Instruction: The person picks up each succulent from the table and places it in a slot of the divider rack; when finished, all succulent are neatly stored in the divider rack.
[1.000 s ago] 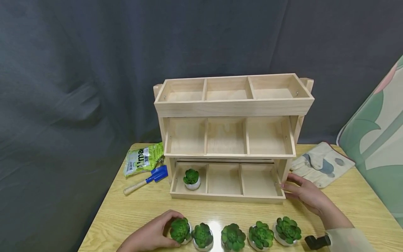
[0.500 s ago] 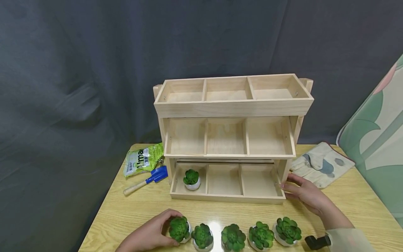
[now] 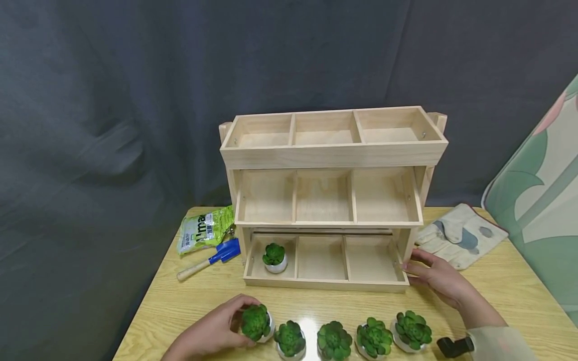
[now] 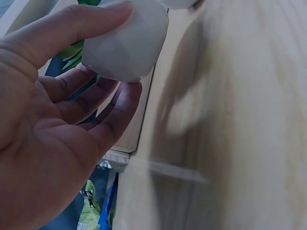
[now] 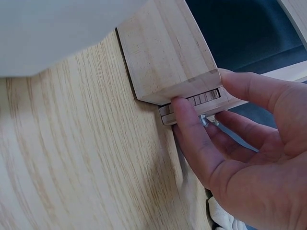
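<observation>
A green succulent (image 3: 255, 321) in a white pot (image 4: 129, 45) is in my left hand (image 3: 219, 328); thumb and fingers grip the pot's sides. In the left wrist view a dark shadow lies on the tabletop beside the pot. My right hand (image 3: 440, 282) grips the lower right end of a three-tier wooden rack (image 3: 334, 156), thumb at the front corner and other fingers around the side, near a small screw (image 5: 204, 120). Another potted succulent (image 3: 274, 254) stands in the bottom tier's left compartment.
Several potted succulents (image 3: 334, 341) stand in a row along the table's near side. Left of the rack lie a green bag (image 3: 205, 229) and a blue trowel (image 3: 226, 250). Work gloves (image 3: 460, 238) lie to the right. A dark curtain (image 3: 158, 125) hangs behind.
My left hand and the succulent in it have shifted slightly up and left in the head view, away from the row. The right hand stays at the rack.
</observation>
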A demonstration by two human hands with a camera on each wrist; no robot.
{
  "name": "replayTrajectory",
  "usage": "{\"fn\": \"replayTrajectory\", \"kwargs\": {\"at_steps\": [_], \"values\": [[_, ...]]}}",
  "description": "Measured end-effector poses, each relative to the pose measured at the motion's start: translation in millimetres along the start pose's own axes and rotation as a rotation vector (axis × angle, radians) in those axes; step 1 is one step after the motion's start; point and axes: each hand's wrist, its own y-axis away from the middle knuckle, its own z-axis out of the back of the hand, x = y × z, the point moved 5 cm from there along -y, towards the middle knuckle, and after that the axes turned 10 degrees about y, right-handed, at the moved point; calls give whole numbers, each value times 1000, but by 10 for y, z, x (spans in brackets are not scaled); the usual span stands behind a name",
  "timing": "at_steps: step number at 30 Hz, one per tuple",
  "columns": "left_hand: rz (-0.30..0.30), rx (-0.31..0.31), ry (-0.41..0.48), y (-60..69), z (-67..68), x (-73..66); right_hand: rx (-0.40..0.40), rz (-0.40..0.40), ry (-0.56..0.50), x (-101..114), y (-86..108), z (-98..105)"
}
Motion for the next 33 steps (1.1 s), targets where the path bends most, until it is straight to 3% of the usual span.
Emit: {"fn": "replayTrajectory", "kwargs": {"at_steps": [6, 12, 18, 25, 33], "values": [[-32, 18, 92, -32, 25, -108, 6, 15, 4, -2, 5, 9], [-163, -45, -102, -111, 118, -330, 6, 11, 8, 0, 6, 13], [-228, -79, -233, -258, 112, -604, 5, -3, 9, 13, 16, 6], [-224, -59, -226, -493, 80, -856, 0, -4, 16, 9, 19, 9], [-263, -74, -266, -794, 74, -1033, 5, 6, 10, 0, 12, 4]]}}
